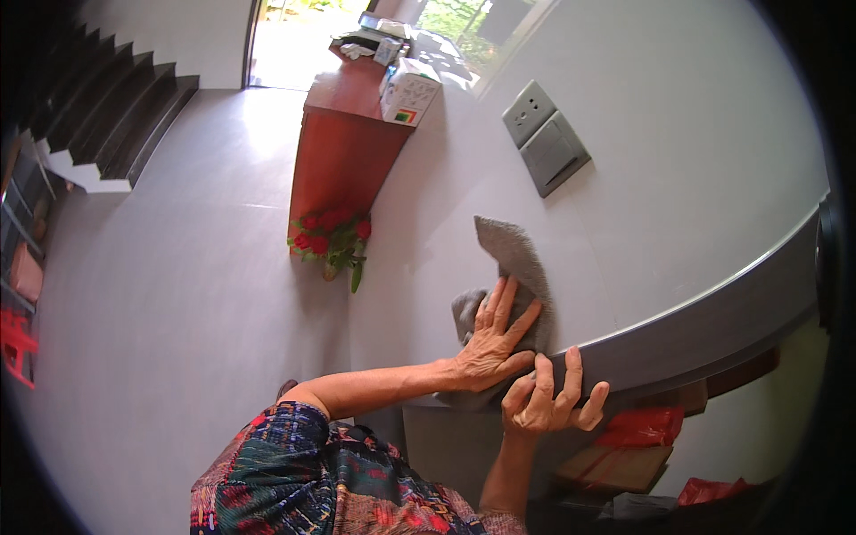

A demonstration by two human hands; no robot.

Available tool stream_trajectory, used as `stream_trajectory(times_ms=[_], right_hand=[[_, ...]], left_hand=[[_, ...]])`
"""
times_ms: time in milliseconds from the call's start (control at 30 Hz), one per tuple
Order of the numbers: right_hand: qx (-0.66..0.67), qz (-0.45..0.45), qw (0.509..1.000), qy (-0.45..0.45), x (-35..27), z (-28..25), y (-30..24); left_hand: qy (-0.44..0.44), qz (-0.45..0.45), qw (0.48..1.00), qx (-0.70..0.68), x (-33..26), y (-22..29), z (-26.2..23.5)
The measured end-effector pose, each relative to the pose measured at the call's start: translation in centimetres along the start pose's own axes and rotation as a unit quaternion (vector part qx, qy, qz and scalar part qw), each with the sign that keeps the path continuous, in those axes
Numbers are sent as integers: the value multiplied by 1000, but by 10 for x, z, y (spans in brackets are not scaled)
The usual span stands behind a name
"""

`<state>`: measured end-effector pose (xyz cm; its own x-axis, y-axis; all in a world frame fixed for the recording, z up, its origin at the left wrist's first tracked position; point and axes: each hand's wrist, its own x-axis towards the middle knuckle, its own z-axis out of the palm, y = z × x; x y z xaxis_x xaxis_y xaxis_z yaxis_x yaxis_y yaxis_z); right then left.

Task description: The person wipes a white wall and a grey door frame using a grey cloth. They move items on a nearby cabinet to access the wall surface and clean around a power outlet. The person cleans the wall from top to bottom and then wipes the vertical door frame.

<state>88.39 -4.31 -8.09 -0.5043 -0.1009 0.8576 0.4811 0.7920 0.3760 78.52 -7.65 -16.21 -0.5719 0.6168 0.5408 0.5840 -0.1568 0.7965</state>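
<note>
My left hand [495,346] presses a grey cloth [526,259] against the smooth pale wall [678,160]. Its fingers are spread over the cloth, which bunches up on the left side of the hand and stands up in a flap above it. Just to the right and lower, my right hand [539,406] rests at the dark edge trim [660,343] of the wall. Its fingers are apart and a little bent, with nothing visible in them. One of its fingertips comes close to the lower part of the cloth; whether they touch I cannot tell.
A grey socket and switch plate [546,138] is on the wall above the cloth. A reddish-brown cabinet [343,143] stands farther off, carrying a white box [410,91], with red flowers [330,234] at its near end. Dark stairs [116,107] rise far left. Red packages [637,428] lie lower right.
</note>
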Motion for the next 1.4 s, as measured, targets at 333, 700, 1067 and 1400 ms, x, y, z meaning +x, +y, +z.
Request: stream_trajectory(times_ms=[333, 700, 1067, 1400], right_hand=[[0, 13, 1000, 26, -32, -25, 1], [-42, -1, 997, 59, -23, -29, 2], [-12, 35, 999, 38, -30, -39, 2], [102, 51, 993, 44, -31, -45, 8]], left_hand=[[-7, 308, 946, 102, 92, 42, -42], [90, 140, 984, 63, 247, 105, -112], [143, 301, 937, 103, 188, 144, -72], [-54, 160, 985, 23, 4, 29, -5]])
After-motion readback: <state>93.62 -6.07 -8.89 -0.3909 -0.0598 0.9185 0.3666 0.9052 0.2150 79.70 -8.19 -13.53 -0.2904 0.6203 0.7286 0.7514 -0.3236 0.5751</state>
